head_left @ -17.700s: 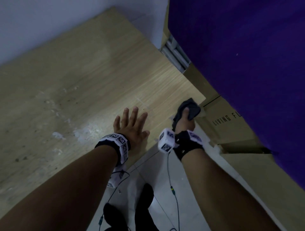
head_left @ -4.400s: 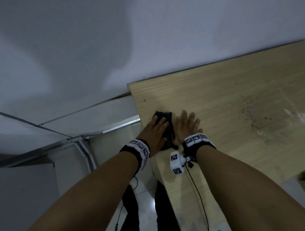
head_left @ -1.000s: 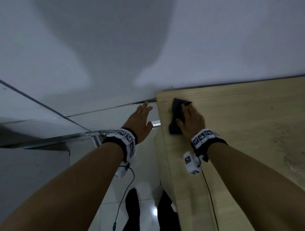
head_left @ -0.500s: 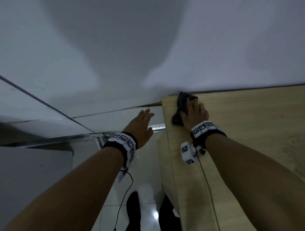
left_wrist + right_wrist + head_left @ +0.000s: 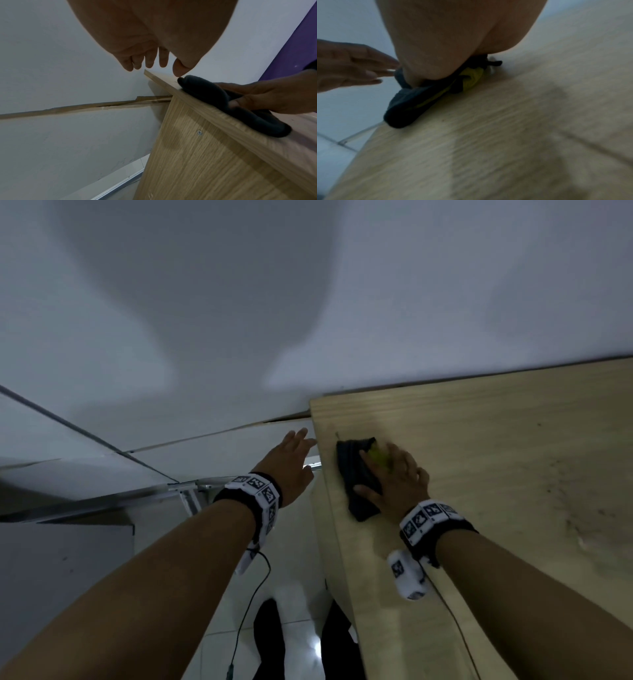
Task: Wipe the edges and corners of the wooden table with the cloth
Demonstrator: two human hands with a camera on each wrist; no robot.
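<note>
The light wooden table [image 5: 496,474] fills the right of the head view, its far left corner against the wall. A dark grey cloth [image 5: 356,477] with a yellow patch lies along the left edge, a little short of that corner. My right hand [image 5: 394,481] presses flat on it, fingers spread, thumb on the cloth. My left hand [image 5: 291,460] hovers off the table beside the edge, fingers straight, holding nothing. The left wrist view shows the cloth [image 5: 223,102] on the table's edge under the right hand [image 5: 267,97]. The right wrist view shows the cloth [image 5: 412,108] bunched under my palm.
A white wall [image 5: 308,302] rises right behind the table's far edge. A wooden side panel [image 5: 205,162] drops below the left edge. Pale floor tiles [image 5: 301,604] and dark legs show below, and a metal rail [image 5: 191,491] runs at the left.
My right hand has drawn the cloth back from the far left corner along the left edge toward me. The left hand still hovers beside the edge.
</note>
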